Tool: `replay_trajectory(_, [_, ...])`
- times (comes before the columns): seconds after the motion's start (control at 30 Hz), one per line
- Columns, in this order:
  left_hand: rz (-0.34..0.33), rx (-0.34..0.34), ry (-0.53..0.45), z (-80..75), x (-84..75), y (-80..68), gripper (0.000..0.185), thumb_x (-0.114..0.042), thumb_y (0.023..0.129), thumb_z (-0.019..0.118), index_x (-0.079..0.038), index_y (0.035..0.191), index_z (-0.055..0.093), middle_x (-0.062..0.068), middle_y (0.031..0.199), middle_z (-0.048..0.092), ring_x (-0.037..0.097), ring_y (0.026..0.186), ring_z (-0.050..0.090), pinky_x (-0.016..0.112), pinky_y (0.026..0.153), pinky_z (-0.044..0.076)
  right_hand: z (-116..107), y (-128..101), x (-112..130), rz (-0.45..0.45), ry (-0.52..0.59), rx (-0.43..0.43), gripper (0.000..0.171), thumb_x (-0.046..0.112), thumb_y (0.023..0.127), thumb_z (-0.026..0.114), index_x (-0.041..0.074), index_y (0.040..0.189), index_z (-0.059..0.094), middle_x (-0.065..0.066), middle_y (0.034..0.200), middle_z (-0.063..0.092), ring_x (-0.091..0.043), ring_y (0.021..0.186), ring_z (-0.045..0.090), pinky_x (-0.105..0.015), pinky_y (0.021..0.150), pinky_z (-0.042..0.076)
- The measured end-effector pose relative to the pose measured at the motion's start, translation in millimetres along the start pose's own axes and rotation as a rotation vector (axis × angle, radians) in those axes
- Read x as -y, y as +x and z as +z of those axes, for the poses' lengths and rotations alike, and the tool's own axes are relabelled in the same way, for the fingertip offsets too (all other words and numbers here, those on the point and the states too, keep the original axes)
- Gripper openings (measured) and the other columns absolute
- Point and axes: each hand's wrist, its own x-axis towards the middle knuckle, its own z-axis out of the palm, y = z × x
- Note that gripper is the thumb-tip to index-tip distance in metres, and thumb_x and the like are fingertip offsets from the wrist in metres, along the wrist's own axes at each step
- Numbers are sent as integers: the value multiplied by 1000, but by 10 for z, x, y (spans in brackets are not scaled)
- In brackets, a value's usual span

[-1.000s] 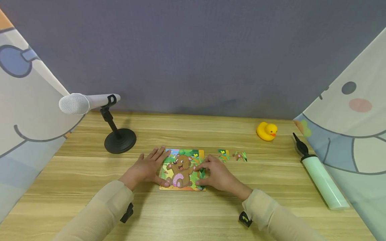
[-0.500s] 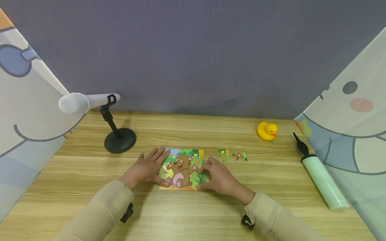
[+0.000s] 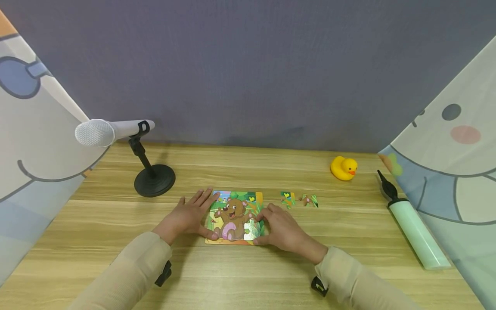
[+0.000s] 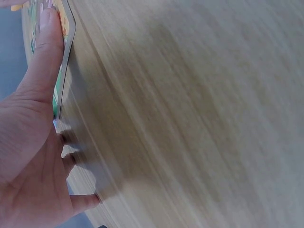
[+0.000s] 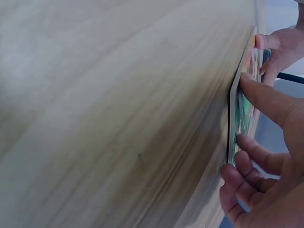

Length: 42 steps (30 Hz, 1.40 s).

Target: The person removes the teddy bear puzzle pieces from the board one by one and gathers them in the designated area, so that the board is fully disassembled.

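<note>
Left hand (image 3: 188, 216) flat, right hand (image 3: 280, 228) fingers loosely bent; puzzle board (image 3: 234, 216) lies between, touching both.

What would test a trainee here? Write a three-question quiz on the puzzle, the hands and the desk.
1. True or false: both hands touch the bear puzzle.
2. How many loose puzzle pieces lie right of the board?
3. Which thing stands nearest the far left corner of the puzzle: A) rubber duck, B) microphone stand, C) green pump?

Key
1. True: the left hand lies flat at its left edge, the right hand at its right edge.
2. Two.
3. B.
</note>
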Motion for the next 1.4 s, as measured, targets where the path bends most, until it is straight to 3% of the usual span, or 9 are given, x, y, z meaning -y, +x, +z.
replay_trajectory(0.13, [-1, 0, 5, 10, 8, 10, 125, -62, 73, 82, -7, 163, 15, 22, 169, 5, 45, 153, 9, 78, 111, 13, -4, -15, 1, -23, -36, -19, 44, 33, 73, 93, 10, 104, 72, 3, 99, 57, -19, 95, 56, -44, 86, 47])
replay_trajectory(0.4, [1, -7, 9, 10, 6, 13, 125, -62, 73, 82, -6, 163, 15, 22, 169, 6, 45, 153, 10, 78, 110, 13, -46, -20, -26, -164, -176, -45, 46, 38, 74, 92, 10, 103, 70, 6, 94, 50, -12, 81, 45, -32, 73, 44])
replay_trajectory(0.83, [16, -18, 8, 14, 11, 4, 124, -62, 74, 82, -5, 163, 16, 23, 168, 7, 45, 153, 11, 79, 110, 15, -74, 2, -112, -218, -176, -63, 47, 40, 71, 93, 12, 106, 78, 7, 90, 55, -6, 76, 48, -21, 63, 44])
replay_trajectory(1.1, [8, -10, 8, 10, 7, 3, 124, -62, 74, 81, -6, 163, 15, 22, 168, 6, 44, 153, 10, 79, 110, 14, -107, -8, -148, -297, -232, -113, 45, 42, 73, 92, 13, 105, 78, 7, 90, 56, -7, 79, 50, -27, 72, 47])
replay_trajectory(1.33, [0, -1, 9, 8, 2, 3, 125, -63, 74, 81, -7, 163, 14, 22, 169, 5, 44, 154, 9, 78, 111, 14, -221, -26, -277, -218, -108, -48, 43, 39, 81, 87, 15, 115, 75, 3, 103, 61, -13, 87, 57, -31, 75, 52])
replay_trajectory(1.4, [-1, 0, 10, 8, 1, 4, 125, -63, 74, 81, -7, 163, 14, 22, 169, 5, 44, 154, 9, 78, 111, 13, -261, -31, -333, -202, -80, -37, 44, 39, 82, 87, 16, 118, 75, 3, 105, 62, -13, 89, 58, -40, 82, 54])
